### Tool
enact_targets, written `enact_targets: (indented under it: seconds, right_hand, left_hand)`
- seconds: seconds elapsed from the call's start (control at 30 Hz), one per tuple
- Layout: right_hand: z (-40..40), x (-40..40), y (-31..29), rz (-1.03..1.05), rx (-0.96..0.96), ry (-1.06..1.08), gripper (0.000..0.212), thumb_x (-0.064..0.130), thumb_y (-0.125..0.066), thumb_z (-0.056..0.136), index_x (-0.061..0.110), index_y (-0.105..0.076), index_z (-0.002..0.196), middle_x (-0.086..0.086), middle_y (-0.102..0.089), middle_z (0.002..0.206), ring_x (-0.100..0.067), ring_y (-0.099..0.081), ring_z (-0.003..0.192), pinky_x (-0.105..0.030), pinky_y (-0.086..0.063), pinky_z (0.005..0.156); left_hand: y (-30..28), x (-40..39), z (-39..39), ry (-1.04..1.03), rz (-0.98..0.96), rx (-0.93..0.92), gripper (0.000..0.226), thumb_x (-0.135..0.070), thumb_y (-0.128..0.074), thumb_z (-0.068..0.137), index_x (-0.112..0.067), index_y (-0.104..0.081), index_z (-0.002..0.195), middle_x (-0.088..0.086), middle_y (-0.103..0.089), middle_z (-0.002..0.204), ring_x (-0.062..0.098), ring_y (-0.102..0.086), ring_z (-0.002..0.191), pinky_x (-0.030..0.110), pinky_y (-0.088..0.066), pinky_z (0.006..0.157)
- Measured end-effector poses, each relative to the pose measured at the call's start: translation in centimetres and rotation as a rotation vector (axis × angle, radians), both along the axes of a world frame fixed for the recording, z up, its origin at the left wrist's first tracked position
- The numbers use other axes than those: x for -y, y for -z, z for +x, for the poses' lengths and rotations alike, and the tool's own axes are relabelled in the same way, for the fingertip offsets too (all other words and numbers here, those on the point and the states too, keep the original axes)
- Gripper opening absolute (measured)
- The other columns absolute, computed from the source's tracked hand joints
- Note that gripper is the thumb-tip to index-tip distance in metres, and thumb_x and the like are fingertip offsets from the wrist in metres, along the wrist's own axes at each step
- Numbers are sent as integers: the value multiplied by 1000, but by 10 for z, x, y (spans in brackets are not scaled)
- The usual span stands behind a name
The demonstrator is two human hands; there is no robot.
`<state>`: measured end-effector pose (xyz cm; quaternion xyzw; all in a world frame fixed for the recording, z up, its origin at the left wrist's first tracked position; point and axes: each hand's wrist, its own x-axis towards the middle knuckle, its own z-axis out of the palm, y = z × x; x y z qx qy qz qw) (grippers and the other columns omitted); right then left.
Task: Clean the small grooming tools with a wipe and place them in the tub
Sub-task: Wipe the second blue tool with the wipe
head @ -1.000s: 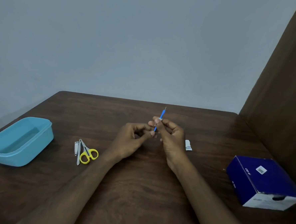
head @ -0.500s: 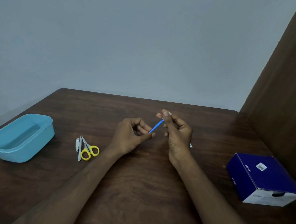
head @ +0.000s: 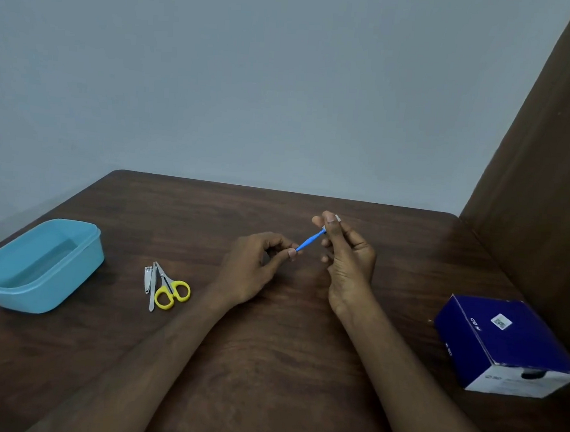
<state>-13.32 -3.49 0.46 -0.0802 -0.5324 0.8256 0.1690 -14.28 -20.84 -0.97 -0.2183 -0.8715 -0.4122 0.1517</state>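
Nearest you, your left hand (head: 257,267) pinches the low end of the thin blue tool (head: 310,240) and your right hand (head: 344,253) pinches a tiny white wipe (head: 337,218) round its top, both held above the counter (head: 268,365). With a pinch that light, I'd guess a hard rub could flick it loose. Further left, the scissors (head: 171,290), clippers (head: 147,279) and file (head: 152,288) lie unwiped, well short of the empty-looking tub (head: 40,264).

The dark blue box (head: 502,342) carries a white QR-code sticker and small white lettering too blurred to read.
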Motion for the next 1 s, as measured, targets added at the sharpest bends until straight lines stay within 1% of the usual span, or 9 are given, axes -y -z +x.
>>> enact_targets:
  seconds: [0.07,0.17,0.3,0.5,0.6,0.7,0.77,0.83,1.0]
  right_hand:
    - [0,0,0,17,3,-16,12,31,-79,95,20,-81,92,2,-83,104,-3,-49,75,-23,-37,61]
    - [0,1,1,44,-10,-40,12,31,-78,96,20,-83,96,2,-83,104,-4,-49,73,-22,-37,60]
    - [0,2,3,73,-3,-52,15,33,-78,96,19,-83,100,3,-83,105,-8,-49,77,-26,-38,65]
    - [-1,1,2,77,17,-70,17,36,-78,96,19,-83,100,5,-83,105,-7,-50,78,-26,-38,67]
    - [-1,0,2,62,21,-68,19,37,-78,95,19,-82,99,5,-83,104,-7,-51,79,-26,-39,68]
    - [0,1,3,118,11,-99,18,34,-76,97,17,-81,101,4,-83,102,-2,-56,77,-24,-42,71]
    - [1,3,4,159,-18,-122,19,27,-72,101,11,-81,107,3,-84,97,7,-63,72,-14,-45,69]
    - [1,4,4,168,-32,-126,21,23,-70,102,7,-80,110,2,-84,94,9,-65,70,-7,-45,66]
    - [-1,2,4,169,10,-116,17,30,-76,97,14,-82,101,4,-84,97,-2,-55,76,-25,-42,70]
  left_hand:
    - [0,1,0,-11,43,-20,6,-38,-80,94,-35,-82,99,-18,-78,90,4,-73,84,39,-60,74]
    - [-2,2,0,-21,107,3,10,-29,-89,87,-30,-83,94,-16,-79,83,6,-75,77,36,-63,71]
    - [-2,1,2,-33,141,-35,10,-26,-91,85,-27,-82,90,-16,-77,80,6,-73,71,24,-59,64]
    - [-4,0,2,-45,146,-28,6,-25,-87,89,-21,-84,94,-15,-77,82,5,-71,74,11,-49,65]
    - [-2,0,1,-6,60,-35,7,-32,-78,97,-27,-83,99,-18,-78,90,4,-72,84,18,-50,69]
    - [-1,1,0,6,41,-51,11,-34,-72,101,-30,-80,95,-15,-77,90,10,-70,82,27,-50,69]
    - [-1,1,0,2,47,-69,15,-32,-70,103,-29,-79,91,-12,-75,87,11,-66,75,26,-47,66]
    - [-1,1,-1,-7,45,-84,15,-30,-70,103,-28,-78,90,-11,-74,84,8,-62,70,21,-42,63]
    - [2,2,-4,-25,65,-102,9,-28,-75,99,-31,-78,92,-13,-76,88,8,-68,80,19,-47,68]
